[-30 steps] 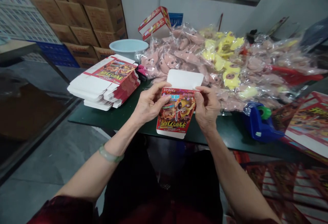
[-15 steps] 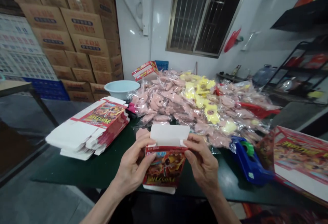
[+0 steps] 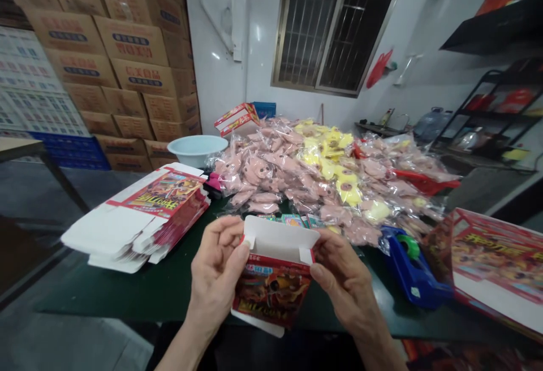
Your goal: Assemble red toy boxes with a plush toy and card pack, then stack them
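A small red printed carton (image 3: 274,292) hangs over the table's front edge between my hands, its top opened out, with a white flap standing up and small side tabs. My left hand (image 3: 218,272) grips its left side, the thumb at the upper left corner. My right hand (image 3: 345,277) holds the right side near the upper right corner, thumb on the front. Another white flap sticks out at the carton's bottom. Just behind it lie small colourful packets (image 3: 292,220), partly hidden by the raised flap.
Flattened cartons (image 3: 165,193) are stacked at the left of the green table (image 3: 169,294). Bagged pink and yellow plush pieces (image 3: 292,162) are heaped behind. A blue tape dispenser (image 3: 413,272) and a large printed box (image 3: 496,258) stand right. A light blue basin (image 3: 197,149) is behind the stack.
The carton has opened up from a flatter shape and tilted, and its side tabs show more clearly. My hands have shifted around its sides. The view has moved slightly, and the small packets now show.
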The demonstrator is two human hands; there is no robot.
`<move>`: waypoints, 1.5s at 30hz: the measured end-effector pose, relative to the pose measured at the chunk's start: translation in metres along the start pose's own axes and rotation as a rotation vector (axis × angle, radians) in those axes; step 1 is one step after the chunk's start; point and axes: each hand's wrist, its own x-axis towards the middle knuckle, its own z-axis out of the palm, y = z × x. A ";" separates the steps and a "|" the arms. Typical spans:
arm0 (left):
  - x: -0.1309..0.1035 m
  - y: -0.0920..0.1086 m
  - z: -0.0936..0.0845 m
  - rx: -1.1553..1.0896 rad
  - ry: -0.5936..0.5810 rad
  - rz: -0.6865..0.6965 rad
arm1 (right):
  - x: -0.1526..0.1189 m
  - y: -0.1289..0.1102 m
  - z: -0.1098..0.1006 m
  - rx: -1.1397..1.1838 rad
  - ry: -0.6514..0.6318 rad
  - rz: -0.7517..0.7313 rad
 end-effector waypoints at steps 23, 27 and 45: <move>-0.009 0.028 0.002 0.192 -0.253 0.145 | -0.006 -0.046 0.001 -0.435 0.008 -0.138; -0.013 0.026 0.003 0.164 -0.183 0.168 | -0.004 -0.056 0.002 -0.474 -0.056 -0.172; -0.013 0.014 0.018 0.307 -0.439 0.522 | -0.038 -0.011 -0.002 -0.489 0.221 -0.257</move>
